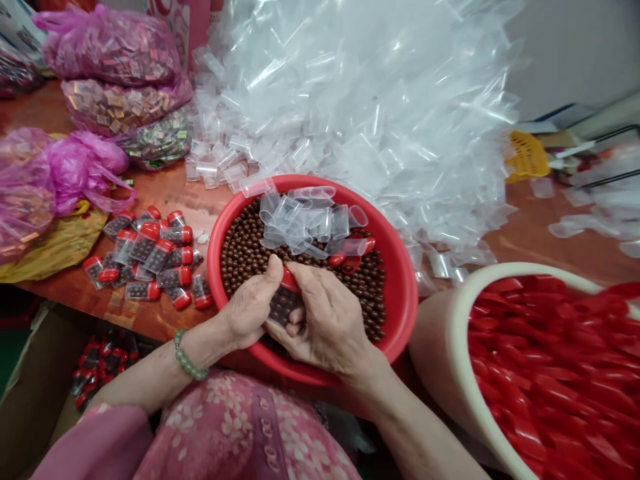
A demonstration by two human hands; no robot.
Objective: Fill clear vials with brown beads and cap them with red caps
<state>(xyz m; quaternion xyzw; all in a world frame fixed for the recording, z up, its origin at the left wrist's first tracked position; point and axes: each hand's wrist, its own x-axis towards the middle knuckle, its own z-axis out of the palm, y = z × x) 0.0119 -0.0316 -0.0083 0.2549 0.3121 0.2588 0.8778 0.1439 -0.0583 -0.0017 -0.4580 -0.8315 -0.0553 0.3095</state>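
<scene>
Pack (283,305) of brown balls, topped by a red cap (289,281), sits between both hands, over the near half of the red basin (403,293); its long axis runs from the cap, at the far end, back toward the person and slightly to the left, so the cap points away from the body; the right hand (330,320) lies round the pack's right side, with finger ends bent against the clear wall and the forefinger side reaching the cap; the left hand (250,310) bears on the left side, its thumb upright beside the cap; how its fingers lie underneath, I cannot tell; the grip is narrow, both hands closed on the one pack, so neither is nearer, though the right wraps more of it.

Beneath the hands, loose brown balls (241,257) fill the basin, with clear sleeves (293,219) and a few loose red caps (352,263) on top, just beyond the fingertips; left of the basin, a pile of filled packs (155,250) lies on the table (167,190); to the right, a cream tub (435,340) holds many red pieces (555,380).
</scene>
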